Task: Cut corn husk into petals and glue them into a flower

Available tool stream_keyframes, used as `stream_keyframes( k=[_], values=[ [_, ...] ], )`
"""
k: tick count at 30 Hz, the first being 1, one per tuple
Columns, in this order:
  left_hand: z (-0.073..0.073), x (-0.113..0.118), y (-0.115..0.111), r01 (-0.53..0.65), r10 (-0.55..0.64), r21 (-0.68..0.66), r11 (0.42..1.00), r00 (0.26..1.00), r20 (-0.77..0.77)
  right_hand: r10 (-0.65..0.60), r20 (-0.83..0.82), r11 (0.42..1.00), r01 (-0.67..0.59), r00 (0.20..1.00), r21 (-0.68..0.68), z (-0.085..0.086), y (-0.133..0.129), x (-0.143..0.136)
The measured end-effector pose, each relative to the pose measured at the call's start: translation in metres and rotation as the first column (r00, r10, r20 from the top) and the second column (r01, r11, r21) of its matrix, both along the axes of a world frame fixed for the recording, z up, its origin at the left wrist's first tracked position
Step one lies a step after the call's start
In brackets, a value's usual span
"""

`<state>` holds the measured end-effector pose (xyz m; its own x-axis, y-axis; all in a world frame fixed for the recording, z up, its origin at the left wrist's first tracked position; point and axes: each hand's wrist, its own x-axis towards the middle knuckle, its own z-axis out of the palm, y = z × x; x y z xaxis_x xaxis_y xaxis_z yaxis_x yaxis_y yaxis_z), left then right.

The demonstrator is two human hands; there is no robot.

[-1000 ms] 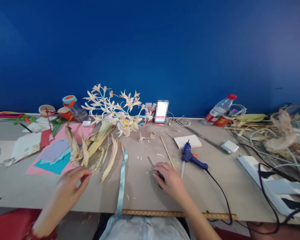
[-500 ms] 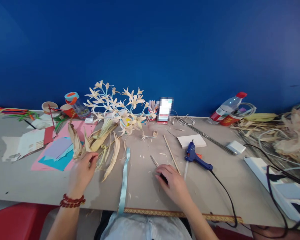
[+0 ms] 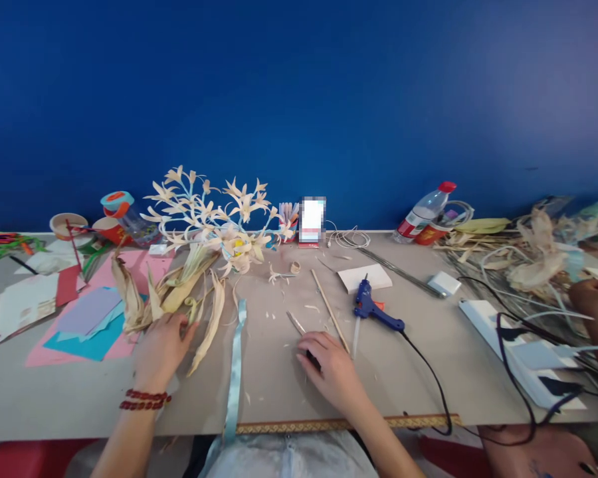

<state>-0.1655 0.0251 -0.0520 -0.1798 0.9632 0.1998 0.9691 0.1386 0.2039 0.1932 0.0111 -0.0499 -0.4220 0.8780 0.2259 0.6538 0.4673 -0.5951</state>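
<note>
Corn husks (image 3: 182, 292) are lying in a loose pile left of center, at 12 to 1 o'clock from the left hand (image 3: 162, 355). Left fingers are touching the pile's near end; can't tell if they're pinching anything. A separate husk strip (image 3: 208, 325) is lying just off those fingertips at 2 o'clock.

Right hand (image 3: 333, 372) is resting on the table (image 3: 272, 385), fingers curling over a slim tool (image 3: 295, 323), tip sticking out at 11. Palm is hiding the rest, so can't tell if the grip is clamped.

Obstacles: pale blue ribbon (image 3: 236, 365) is running lengthwise between the hands. Thin stick (image 3: 326, 305) is lying at 12 from the right hand, near end close to the knuckles. Blue glue gun (image 3: 366, 302) is sitting at 1, nozzle overlapping a white pad (image 3: 366, 277); its black cord (image 3: 428, 368) is looping round at 3 to 4.

Left hand's 10: purple sheet (image 3: 90, 312) is overlapping blue paper (image 3: 87, 344), both on pink paper (image 3: 37, 355). At 1, beyond the husks, a spray of pale flowers (image 3: 214, 212) is standing.

Right hand's 12, far edge: lit phone (image 3: 311, 221) is standing upright. At 1, bottle (image 3: 423, 214) is leaning by a red cup (image 3: 431, 232). At 3, power strip (image 3: 478, 328) is lying diagonally. Another person's hand (image 3: 593, 299) is showing at the right edge.
</note>
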Motion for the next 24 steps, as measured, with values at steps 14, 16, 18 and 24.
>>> stream_keyframes(
  k=[14, 16, 18, 24],
  values=[
    [0.01, -0.02, -0.022, -0.05, 0.057, 0.12, 0.992, 0.997, -0.05, -0.01, -0.009, 1.0, 0.01, 1.0, 0.014, 0.004, 0.001, -0.002],
    [0.01, -0.025, -0.021, -0.014, 0.017, 0.146, 0.989, 1.0, -0.02, -0.002, -0.011, 1.0, 0.002, 1.0, 0.01, 0.004, 0.002, -0.002],
    [0.009, -0.031, -0.017, 0.039, -0.04, 0.186, 0.982, 0.999, 0.003, 0.005, -0.013, 1.0, -0.005, 1.0, 0.007, 0.004, 0.002, -0.003],
    [0.01, -0.036, -0.009, -0.052, 0.049, 0.237, 0.97, 0.999, 0.019, -0.001, -0.006, 1.0, 0.001, 1.0, 0.011, 0.004, 0.002, -0.003]
  ],
)
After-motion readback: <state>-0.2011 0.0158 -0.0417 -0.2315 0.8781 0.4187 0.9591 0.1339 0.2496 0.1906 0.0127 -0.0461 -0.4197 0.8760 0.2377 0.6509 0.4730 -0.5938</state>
